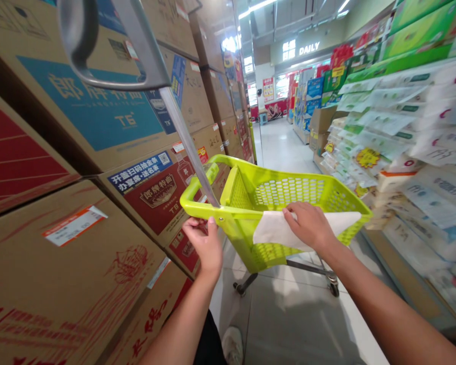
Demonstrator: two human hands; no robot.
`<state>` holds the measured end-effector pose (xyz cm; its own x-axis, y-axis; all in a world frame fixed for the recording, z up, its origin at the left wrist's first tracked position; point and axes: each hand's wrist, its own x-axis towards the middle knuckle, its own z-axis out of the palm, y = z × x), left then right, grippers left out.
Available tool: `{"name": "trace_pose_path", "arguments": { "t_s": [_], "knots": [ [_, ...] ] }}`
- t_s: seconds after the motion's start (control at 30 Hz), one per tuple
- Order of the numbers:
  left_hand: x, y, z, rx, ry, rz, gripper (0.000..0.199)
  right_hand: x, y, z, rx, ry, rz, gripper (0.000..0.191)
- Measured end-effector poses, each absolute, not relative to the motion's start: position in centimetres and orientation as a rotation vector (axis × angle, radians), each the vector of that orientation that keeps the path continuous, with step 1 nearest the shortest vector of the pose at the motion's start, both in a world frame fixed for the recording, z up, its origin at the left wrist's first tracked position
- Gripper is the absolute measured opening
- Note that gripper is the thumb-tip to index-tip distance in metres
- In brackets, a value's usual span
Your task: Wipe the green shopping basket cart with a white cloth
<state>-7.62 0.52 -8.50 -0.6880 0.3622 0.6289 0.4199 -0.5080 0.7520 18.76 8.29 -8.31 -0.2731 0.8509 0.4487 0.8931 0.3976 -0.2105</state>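
In front of me stands a lime-green shopping cart [237,238] with perforated basket walls and a metal pole rising to a grey loop handle [152,66]. My left hand [205,248] is at its near left corner, fingers curled and thumb tip at the lower edge of the rim. A whitish cloth [271,228] drapes over the near side of the basket. My right hand [307,223] lies on that cloth at the rim, with its fingers bent over the top edge. Fingertips of the right hand are partly hidden inside the basket.
Stacked cardboard cartons [76,253] rise close on the left. Packs of tissue [395,121] are piled along the right. A tiled aisle [277,139] runs ahead between them, with cartons farther back. Cart wheels [333,286] rest on the floor near my shoe [232,344].
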Motion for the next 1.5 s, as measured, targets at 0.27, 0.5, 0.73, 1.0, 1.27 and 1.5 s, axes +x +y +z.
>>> {"name": "trace_pose_path", "arguments": {
  "t_s": [0.27, 0.5, 0.73, 1.0, 1.27, 1.5],
  "knots": [
    [-2.3, -0.4, -1.6, -2.155, -1.409, -0.672, 0.024, 19.1, 7.0, -8.4, -1.371, -2.243, -0.143, 0.041],
    [-2.9, 3.7, -2.5, -2.281, -1.523, -0.260, 0.052, 19.1, 7.0, -7.2, -1.661, -2.356, -0.107, 0.058],
    [-4.0, 3.5, -3.0, -2.369, -1.302, -0.282, 0.032, 17.8, 7.1, -7.5, -1.452, -2.306, -0.060, 0.046],
    [-3.6, 2.8, -3.7, -2.329, -1.262, -0.372, 0.036, 17.2, 6.6, -8.6, -1.141, -2.161, -0.091, 0.040],
    [-3.0, 2.2, -3.7, -2.278, -1.398, -0.749, 0.020, 19.3, 6.8, -8.0, -1.268, -2.071, -0.231, 0.033],
    [-2.6, 2.0, -2.9, -2.378, -1.414, -0.454, 0.040, 17.6, 4.1, -7.8, -1.310, -2.297, -0.180, 0.041]
  ]
}}
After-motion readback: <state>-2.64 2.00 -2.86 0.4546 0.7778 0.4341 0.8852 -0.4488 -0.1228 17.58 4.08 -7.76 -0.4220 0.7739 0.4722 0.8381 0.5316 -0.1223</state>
